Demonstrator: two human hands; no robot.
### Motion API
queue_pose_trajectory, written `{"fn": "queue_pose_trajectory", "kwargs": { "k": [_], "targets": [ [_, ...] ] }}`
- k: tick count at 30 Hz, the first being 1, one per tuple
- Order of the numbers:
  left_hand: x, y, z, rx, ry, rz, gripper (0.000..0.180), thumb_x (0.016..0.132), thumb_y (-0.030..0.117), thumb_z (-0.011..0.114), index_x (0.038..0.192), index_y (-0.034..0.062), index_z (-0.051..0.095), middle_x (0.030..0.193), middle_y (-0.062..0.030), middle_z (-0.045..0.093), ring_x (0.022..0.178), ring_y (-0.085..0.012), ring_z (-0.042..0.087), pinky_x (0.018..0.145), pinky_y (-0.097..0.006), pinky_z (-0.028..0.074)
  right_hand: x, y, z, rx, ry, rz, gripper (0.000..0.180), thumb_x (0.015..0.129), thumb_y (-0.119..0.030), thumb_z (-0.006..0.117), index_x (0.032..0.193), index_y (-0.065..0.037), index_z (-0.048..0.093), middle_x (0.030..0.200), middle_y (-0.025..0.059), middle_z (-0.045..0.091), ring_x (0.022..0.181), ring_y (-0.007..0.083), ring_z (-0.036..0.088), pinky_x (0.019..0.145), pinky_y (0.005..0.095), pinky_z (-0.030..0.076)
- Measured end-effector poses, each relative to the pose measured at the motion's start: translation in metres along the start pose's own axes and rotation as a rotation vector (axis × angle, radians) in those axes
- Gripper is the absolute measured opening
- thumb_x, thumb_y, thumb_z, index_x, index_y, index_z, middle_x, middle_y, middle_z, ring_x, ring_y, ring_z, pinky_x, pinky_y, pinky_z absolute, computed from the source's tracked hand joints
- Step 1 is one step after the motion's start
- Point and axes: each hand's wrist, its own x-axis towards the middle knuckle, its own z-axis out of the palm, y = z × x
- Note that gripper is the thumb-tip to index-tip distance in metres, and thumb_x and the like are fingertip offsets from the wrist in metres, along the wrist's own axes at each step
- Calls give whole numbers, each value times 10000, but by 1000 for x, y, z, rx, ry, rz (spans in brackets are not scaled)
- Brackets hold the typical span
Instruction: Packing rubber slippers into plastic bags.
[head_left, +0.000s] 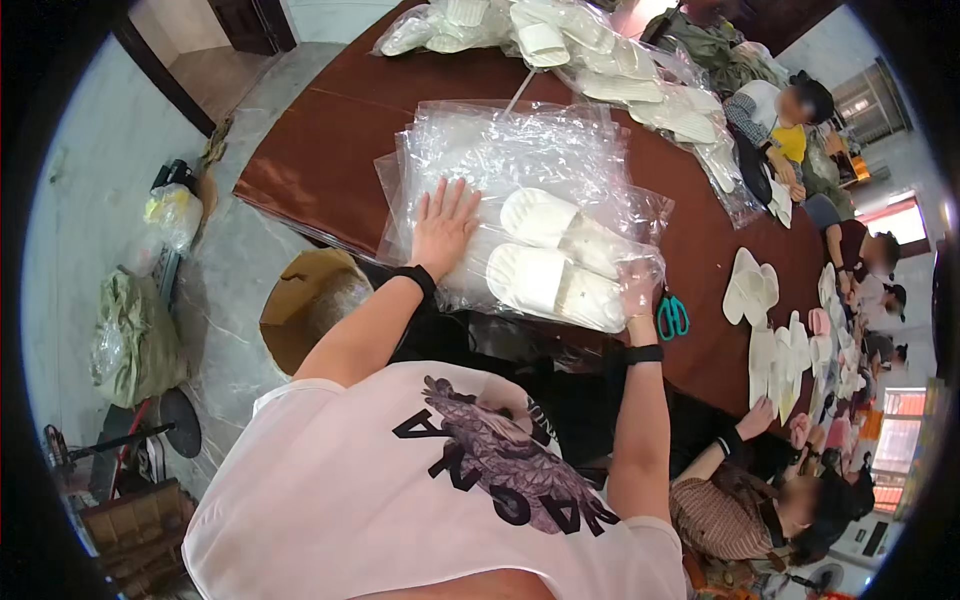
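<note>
A pair of white slippers (535, 276) lies side by side on a stack of clear plastic bags (500, 150), toes to the left. Plastic film covers at least their heel ends. My left hand (445, 228) rests flat on the bags with its fingers spread, just left of the slippers. At the heel ends, my right hand (638, 287) grips the pair, its fingers partly veiled by the shiny film. Teal-handled scissors (673, 316) lie on the brown table (330, 130), close to the right of that hand.
Bagged white slippers (640, 85) are heaped along the table's far side. Loose slippers (750, 287) lie to the right, where several people sit working. An open cardboard box (285, 320) stands on the floor at the near left, below the table edge. A filled sack (135, 345) leans by the wall.
</note>
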Motion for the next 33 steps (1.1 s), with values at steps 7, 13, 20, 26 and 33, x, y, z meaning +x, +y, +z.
{"fn": "queue_pose_trajectory", "kwargs": {
  "k": [7,13,20,26,33],
  "targets": [
    [2,2,-5,-51,39,13,569,967,410,436,1467,160,331,1544,-88,261,1436,-316,183,1142,-516,159,-27,-93,-11,-212,17,95,278,891,-251,480,1026,-138,696,1084,83,671,1097,262,578,936,381,453],
    [-1,3,-6,-33,38,3,567,958,409,451,1462,175,339,1542,-84,261,1437,-315,177,1140,-518,156,1,-95,-36,-475,-333,132,287,874,-167,470,1062,-99,676,1123,94,656,1119,245,572,957,383,450],
    [-1,0,3,-61,58,14,535,954,380,462,1443,184,371,1545,-79,256,1439,-315,176,1139,-513,163,10,-86,-28,-566,-264,-28,272,911,-197,455,1089,-71,618,1079,147,648,1031,328,594,866,397,480],
    [0,2,-5,-24,18,-8,521,963,360,447,1447,188,362,1543,-78,262,1439,-313,181,1142,-506,165,-4,-27,-69,-286,-171,379,330,934,-338,495,1072,-41,458,968,311,628,943,490,589,791,555,448],
    [2,5,-1,-62,18,9,523,961,348,453,1449,185,359,1545,-78,260,1442,-312,174,1145,-516,150,-34,52,-105,-135,26,396,324,935,-348,516,992,-32,465,909,285,631,903,478,594,760,527,451]
  ]
}}
